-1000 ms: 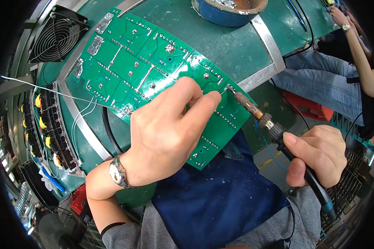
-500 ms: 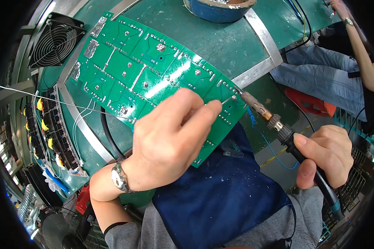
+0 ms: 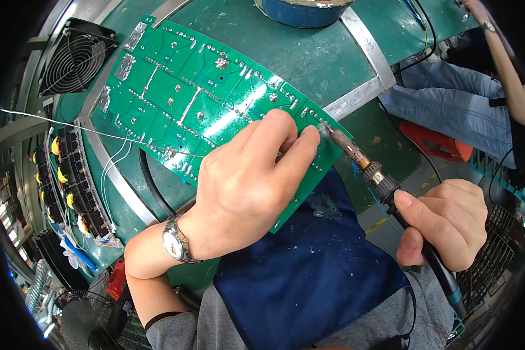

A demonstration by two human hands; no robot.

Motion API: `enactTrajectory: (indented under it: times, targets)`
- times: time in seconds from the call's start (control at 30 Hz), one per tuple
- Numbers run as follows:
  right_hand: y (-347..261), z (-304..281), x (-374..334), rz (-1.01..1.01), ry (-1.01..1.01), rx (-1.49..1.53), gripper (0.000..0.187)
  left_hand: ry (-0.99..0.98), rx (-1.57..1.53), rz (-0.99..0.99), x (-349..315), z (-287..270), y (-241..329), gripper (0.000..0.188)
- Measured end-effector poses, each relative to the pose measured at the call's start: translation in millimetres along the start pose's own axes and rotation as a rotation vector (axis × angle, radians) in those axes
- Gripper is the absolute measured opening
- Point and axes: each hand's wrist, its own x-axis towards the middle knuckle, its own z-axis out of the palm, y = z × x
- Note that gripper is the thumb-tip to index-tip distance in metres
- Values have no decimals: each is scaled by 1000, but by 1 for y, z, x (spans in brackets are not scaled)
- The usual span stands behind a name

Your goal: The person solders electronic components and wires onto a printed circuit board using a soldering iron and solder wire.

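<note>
A large green circuit board (image 3: 175, 64) lies at a slant, solder side up, with its near corner over my apron. My left hand (image 3: 254, 169) is closed in a pinch above its right part, holding a strand of solder wire (image 3: 99, 131) whose long tail runs out to the left. My right hand (image 3: 443, 224) grips the black handle of a soldering iron (image 3: 364, 165). The iron's tip meets the board near its right edge, just beyond my left fingertips. The wire's working end is mostly hidden by those fingers.
A black fan (image 3: 79, 58) stands at the far left, above a rack of boards with yellow parts (image 3: 70, 181). At the back is a blue round container (image 3: 303, 13). Metal strips (image 3: 361, 99) frame the green table. Another person's jeans (image 3: 443, 96) and a red stool (image 3: 434, 143) are at right.
Both hands have shifted a little: the iron's tip moved left and slightly away from me along the board's edge, and my left hand moved slightly right. The board slid slightly left.
</note>
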Motion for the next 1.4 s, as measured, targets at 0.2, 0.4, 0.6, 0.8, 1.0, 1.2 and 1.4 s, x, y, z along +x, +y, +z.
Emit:
enactTrajectory:
  times: [0.2, 0.4, 0.6, 0.8, 1.0, 1.2, 1.4]
  targets:
    - [4, -12, 0, 10, -20, 56, 21, 28, -40, -54, -1, -14, -3, 33]
    - [4, -6, 0, 10, -15, 96, 22, 18, 106, 47, -3, -11, -9, 33]
    - [1, 7, 1, -12, 42, 19, 22, 28, 105, 66, 0, -2, -10, 35]
    - [1, -6, 0, 30, -13, 41, 22, 20, 4, 4, 0, -12, -7, 32]
    - [-1, -25, -10, 65, -83, 41, 24, -101, -104, 65, -9, -12, 14, 28]
    - [-1, -18, -16, 44, -56, 59, 21, -1, -9, 34, -3, 1, 7, 27]
    - [-7, -3, -17, -16, 40, -56, 22, -43, -28, 1, 4, 3, 11, 30]
